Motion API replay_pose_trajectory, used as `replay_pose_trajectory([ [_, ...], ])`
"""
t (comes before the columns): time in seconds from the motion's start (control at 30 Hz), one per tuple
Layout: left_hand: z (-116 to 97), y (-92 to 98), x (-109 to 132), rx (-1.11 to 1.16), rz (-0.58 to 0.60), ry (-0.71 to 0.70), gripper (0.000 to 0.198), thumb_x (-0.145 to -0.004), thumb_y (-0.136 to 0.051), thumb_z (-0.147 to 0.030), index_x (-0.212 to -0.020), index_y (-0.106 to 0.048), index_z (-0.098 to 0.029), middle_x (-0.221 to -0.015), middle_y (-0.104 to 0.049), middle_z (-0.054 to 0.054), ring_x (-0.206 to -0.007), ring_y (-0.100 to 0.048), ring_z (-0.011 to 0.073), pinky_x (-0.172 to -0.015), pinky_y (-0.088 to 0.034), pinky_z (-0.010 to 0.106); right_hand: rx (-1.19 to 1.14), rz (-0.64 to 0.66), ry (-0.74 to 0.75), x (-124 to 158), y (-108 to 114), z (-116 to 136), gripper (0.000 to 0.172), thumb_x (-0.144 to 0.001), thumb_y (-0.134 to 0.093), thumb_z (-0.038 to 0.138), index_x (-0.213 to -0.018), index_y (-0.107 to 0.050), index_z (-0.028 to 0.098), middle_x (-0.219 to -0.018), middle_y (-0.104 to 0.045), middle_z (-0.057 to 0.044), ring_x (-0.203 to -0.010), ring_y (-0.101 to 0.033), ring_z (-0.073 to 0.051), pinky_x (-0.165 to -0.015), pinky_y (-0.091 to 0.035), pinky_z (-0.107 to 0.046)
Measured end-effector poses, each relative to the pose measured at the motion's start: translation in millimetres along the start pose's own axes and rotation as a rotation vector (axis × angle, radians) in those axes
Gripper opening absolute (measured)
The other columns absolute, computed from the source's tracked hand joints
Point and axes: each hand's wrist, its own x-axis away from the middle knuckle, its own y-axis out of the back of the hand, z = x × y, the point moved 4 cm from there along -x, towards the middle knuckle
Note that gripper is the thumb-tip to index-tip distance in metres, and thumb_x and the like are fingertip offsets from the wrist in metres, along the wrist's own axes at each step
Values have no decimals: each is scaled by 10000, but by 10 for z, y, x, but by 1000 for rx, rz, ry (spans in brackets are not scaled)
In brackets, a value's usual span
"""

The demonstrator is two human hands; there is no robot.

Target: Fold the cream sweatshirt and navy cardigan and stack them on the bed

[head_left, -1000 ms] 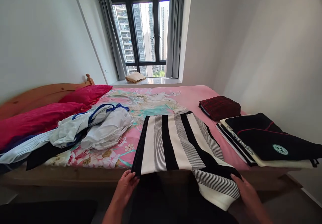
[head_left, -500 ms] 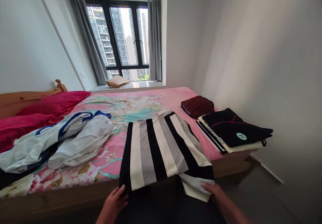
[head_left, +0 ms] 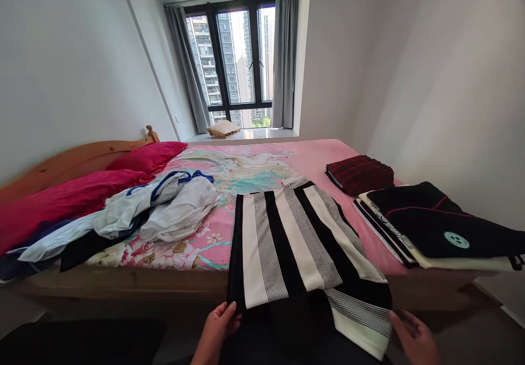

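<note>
A black, cream and grey striped knit garment lies over the bed's near edge, its lower part hanging toward me. My left hand pinches its lower left corner between thumb and fingers. At the lower right, my right hand is closed at the edge of the striped sleeve, thumb against the cloth. Dark fabric shows below the garment between my hands.
Crumpled white and blue clothes lie left on the floral bed sheet, near red pillows. To the right are a dark red plaid folded stack and folded clothes topped by a black garment. Behind stands a window.
The view has turned left, so the bed and clothes appear further right. Both hands still hold the striped garment's edges, and the right hand's fingers show more now.
</note>
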Motion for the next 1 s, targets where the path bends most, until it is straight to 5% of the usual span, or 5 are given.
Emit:
replay_pose_trajectory([
  [0.1,-15,-8,6,-16,-85,-27,408,-457,-855,-353,-713,-619,-141,-621,-631,7,-513,-565,96,-531,-481,211,124,17,278,256,-222,333,573,-555,-648,574,-967,-558,186,-764,-620,-48,-762,-610,-253,-738,-513,-386],
  [0.23,-115,-72,26,-53,-106,-80,418,-464,-829,-440,-648,-599,-144,-555,-564,-31,-491,-505,71,-501,-434,183,294,589,792,1250,-1143,904,262,-766,-572,340,-996,-604,219,-993,-636,-75,-929,-597,-235,-855,-491,-358],
  [0.33,-180,-136,66,-129,-34,-149,452,-507,-767,-545,-604,-576,-147,-538,-523,-31,-507,-479,82,-473,-375,185,390,857,1175,2022,-1888,1084,542,-701,-597,171,-1231,-502,228,-1244,-542,-95,-1147,-497,-266,-985,-421,-425],
  [0.5,-282,-35,63,-259,54,-226,472,-568,-681,-623,-603,-557,-168,-524,-450,-48,-502,-385,90,-483,-312,211,465,783,1337,2318,-2717,944,411,-690,-555,78,-1084,-590,188,-992,-660,-80,-900,-607,-239,-791,-514,-380],
  [1.0,-1681,-568,-1327,-757,-117,-350,202,-612,-684,-301,-494,-577,-177,-483,-527,0,-636,-534,197,-602,-321,265,128,504,1562,2129,-2944,682,245,-729,-493,91,-898,-580,246,-710,-691,20,-558,-604,-153,-484,-454,-249],
])
